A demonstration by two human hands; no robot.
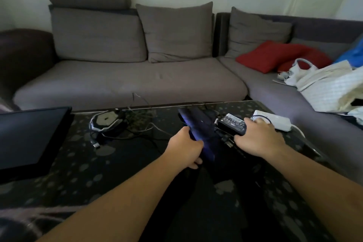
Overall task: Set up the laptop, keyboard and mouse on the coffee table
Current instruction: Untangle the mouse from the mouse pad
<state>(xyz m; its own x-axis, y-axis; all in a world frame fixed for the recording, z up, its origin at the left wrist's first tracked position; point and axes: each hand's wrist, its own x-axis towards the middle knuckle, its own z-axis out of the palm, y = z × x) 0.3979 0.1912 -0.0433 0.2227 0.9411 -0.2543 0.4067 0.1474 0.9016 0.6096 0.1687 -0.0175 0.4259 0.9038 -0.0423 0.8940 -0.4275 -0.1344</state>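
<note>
The left hand point(184, 148) has its grip curled round the near end of the keyboard point(196, 133), whose long axis runs away over the bench point(82, 173). The right hand point(259, 139) rests loosely beside it, holding nothing I can make out.

The near half of the coffee table point(82, 171) lies bare between the two forearms and toward the laptop point(29, 139) at the left edge, giving open room there. Farther back the way is crowded: the mouse point(106, 122) sits amid tangled cables point(141, 124), the tilted keyboard point(198, 133) crosses the middle, and the charger brick point(232, 123) and white power strip point(275, 121) fill the right rear corner, close together. Between mouse and keyboard only cable-strewn surface remains
</note>
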